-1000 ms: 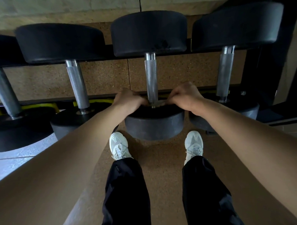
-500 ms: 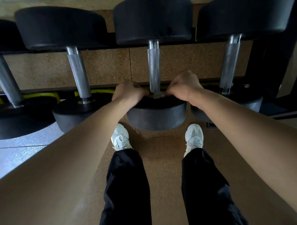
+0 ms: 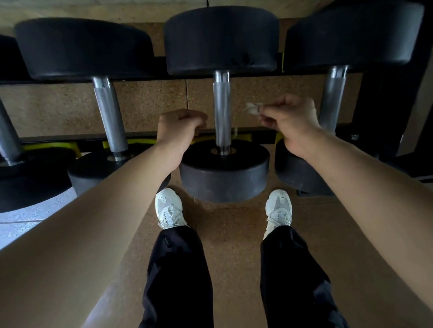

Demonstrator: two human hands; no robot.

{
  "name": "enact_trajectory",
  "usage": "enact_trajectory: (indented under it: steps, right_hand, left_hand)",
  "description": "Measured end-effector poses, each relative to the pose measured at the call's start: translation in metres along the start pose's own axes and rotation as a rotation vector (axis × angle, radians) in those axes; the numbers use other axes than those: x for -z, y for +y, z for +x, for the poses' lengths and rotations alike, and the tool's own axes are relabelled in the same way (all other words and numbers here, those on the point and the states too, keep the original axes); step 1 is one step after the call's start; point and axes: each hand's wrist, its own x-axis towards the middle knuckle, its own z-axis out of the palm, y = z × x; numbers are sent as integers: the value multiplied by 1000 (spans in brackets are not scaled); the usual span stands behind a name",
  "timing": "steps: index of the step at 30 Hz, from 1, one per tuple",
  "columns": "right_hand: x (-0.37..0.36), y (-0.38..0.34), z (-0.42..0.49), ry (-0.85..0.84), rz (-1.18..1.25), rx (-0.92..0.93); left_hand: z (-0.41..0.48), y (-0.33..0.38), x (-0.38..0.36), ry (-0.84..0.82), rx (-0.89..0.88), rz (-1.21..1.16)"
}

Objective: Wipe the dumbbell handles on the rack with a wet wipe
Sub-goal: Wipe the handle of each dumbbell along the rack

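Several black dumbbells lie on a rack with their silver handles running away from me. The middle handle [image 3: 222,114] stands bare between my two hands. My right hand [image 3: 289,121] hovers to its right and pinches a crumpled whitish wet wipe [image 3: 251,108]; a thin strand of it hangs beside the handle. My left hand [image 3: 180,129] is curled just left of the handle, and I cannot make out whether it holds anything.
Neighbouring handles lie left [image 3: 109,114] and right [image 3: 334,101] of the middle one. Yellow rack supports [image 3: 132,142] show under the near weights. My two white shoes [image 3: 169,208] stand on the brown speckled floor just below the middle dumbbell's near head [image 3: 224,176].
Both hands have left the near end of the middle handle and moved apart and upward. The right hand has pulled the wipe away to the right.
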Motion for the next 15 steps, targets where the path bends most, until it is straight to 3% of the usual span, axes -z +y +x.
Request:
enact_trajectory:
  steps: [9,15]
  right_hand:
    - [-54,-23,14,-85,466,-142]
    - [-67,-22,13,-156,399,-208]
  left_hand:
    - [21,43,-28,-189,200,-294]
    - [26,53,-25,-211,277,-554]
